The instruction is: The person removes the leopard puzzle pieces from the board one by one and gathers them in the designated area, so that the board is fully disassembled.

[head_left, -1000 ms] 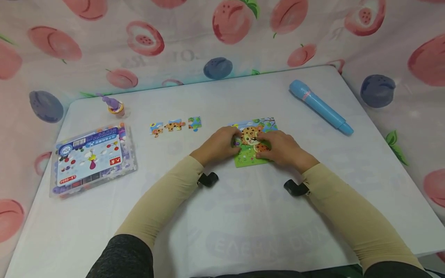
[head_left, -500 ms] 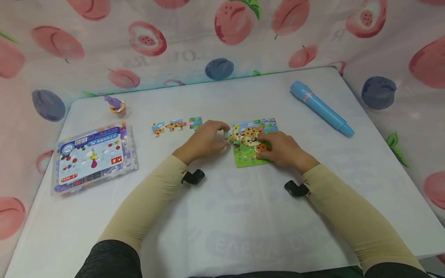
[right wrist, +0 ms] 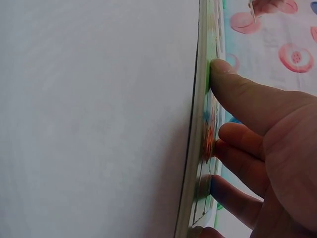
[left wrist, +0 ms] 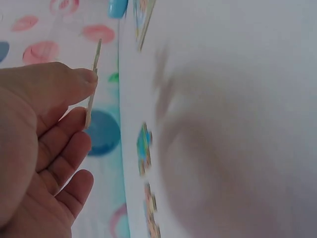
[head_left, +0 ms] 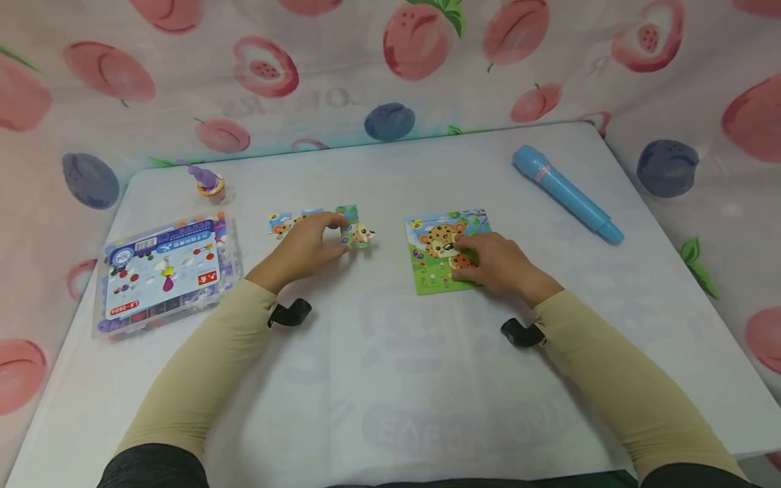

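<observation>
L hand (head_left: 300,249) pinches jigsaw pc (head_left: 363,234) nr loose pcs (head_left: 347,212); R hand (head_left: 502,266), fingers apart, rests on puzzle (head_left: 432,270) at right.

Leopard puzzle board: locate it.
In the head view, the puzzle board lies just right of centre on the white table, with the right hand touching its right side.

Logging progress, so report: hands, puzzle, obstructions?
Left hand pinches puzzle piece, raised. Right hand touches spotted-cat puzzle. Loose pieces beyond left hand, possible snag.
</observation>
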{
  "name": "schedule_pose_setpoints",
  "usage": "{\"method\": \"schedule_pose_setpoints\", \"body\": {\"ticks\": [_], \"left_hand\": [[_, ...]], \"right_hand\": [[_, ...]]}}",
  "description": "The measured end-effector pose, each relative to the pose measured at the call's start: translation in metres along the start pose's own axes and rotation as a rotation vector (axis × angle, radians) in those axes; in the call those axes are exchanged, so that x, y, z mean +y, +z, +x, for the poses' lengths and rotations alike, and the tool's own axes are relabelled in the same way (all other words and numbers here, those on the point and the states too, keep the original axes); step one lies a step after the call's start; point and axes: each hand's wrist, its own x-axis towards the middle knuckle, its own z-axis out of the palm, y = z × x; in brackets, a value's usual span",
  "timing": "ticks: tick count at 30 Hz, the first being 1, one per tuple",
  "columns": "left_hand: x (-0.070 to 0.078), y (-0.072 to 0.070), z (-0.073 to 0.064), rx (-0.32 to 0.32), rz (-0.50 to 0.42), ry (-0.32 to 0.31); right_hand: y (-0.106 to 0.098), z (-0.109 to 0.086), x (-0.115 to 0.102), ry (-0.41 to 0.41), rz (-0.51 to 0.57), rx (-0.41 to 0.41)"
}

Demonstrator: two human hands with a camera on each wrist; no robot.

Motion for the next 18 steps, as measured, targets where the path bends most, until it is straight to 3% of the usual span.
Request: {"method": "schedule_pose_setpoints", "body": {"ticks": [9, 18], "left_hand": [[-0.029, -0.004, -0.016, 0.087, -0.046, -0.038], [-0.041, -0.004, -0.035, 0.084, -0.061, -0.112]], "right_hand": [[-0.001, -0.001, -0.001, -0.001, -0.001, 0.006], [-0.001, -0.001, -0.001, -0.014, 0.001, 0.004]]}}
